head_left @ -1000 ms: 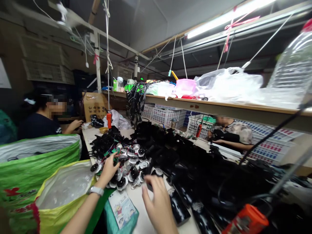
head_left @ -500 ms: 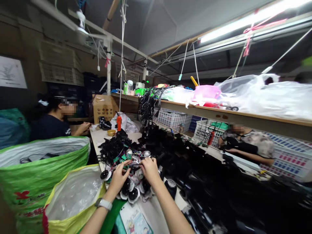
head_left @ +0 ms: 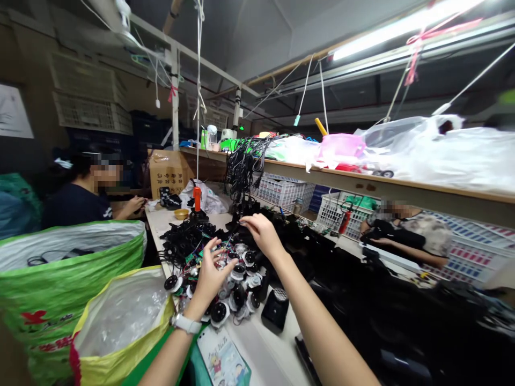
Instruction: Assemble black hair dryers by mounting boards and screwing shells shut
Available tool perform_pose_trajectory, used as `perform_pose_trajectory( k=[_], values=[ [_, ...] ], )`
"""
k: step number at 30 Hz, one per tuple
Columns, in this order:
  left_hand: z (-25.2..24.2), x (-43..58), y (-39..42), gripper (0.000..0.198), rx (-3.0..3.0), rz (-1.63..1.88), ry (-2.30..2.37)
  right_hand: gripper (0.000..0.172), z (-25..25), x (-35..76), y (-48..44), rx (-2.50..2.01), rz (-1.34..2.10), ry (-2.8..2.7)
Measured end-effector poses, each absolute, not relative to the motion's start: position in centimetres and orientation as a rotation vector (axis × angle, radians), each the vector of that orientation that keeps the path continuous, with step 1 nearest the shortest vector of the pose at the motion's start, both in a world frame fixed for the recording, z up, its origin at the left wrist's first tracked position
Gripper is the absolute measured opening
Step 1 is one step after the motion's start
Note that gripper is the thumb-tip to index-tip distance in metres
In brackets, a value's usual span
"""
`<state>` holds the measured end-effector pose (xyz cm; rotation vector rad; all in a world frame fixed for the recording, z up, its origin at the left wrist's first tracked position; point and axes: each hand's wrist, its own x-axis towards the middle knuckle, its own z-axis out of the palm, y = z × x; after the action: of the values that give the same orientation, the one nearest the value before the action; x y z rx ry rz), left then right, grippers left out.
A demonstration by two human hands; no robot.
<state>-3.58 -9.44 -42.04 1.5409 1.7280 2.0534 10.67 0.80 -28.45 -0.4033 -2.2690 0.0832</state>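
So, both hands are out over a messy heap on the worktop [head_left: 257, 343]. The left hand [head_left: 211, 271] sits with fingers spread loosely over a cluster of small round camera modules [head_left: 237, 284], black lenses in white housings, with thin coloured wires and little green boards trailing off them. It's touching the top of the pile, not clamped on anything as far as I can see. The right hand [head_left: 263, 233] is further out, just past that cluster, fingers curled down onto the black pile of parts [head_left: 289, 241]; I can't tell whether it's actually pinching something or only resting there.

My read on handling: the modules look light and rigid, but the wires are thin and tangled together, so lifting one probably drags its neighbours along. I'd take hold of the white housing itself, not the lens face and definitely not the wire, since those solder joints look fragile.

Just below the left hand's wrist there's a watch [head_left: 185, 324], and nearer still a small printed card [head_left: 223, 359]. A black speaker-like unit [head_left: 276, 311] stands just right of the modules. To the left of the left hand sits a yellow-rimmed bag [head_left: 120, 321], and beyond it a green bag [head_left: 68, 268]. A co-worker [head_left: 76, 198] sits at the far left end.
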Motion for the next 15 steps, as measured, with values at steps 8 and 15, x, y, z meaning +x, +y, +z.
perform_pose_trajectory(
  k=[8, 15],
  values=[
    [-40.3, 3.9, -14.4, 0.052, 1.512, 2.067, 1.515, 0.024, -21.7, 19.1, -6.8, -0.404, 0.055, -1.998],
    [-39.5, 7.6, -20.5, 0.053, 1.142, 2.225, 1.142, 0.019, -26.3, 29.8, -16.8, -0.712, 0.408, -1.672]
  ],
)
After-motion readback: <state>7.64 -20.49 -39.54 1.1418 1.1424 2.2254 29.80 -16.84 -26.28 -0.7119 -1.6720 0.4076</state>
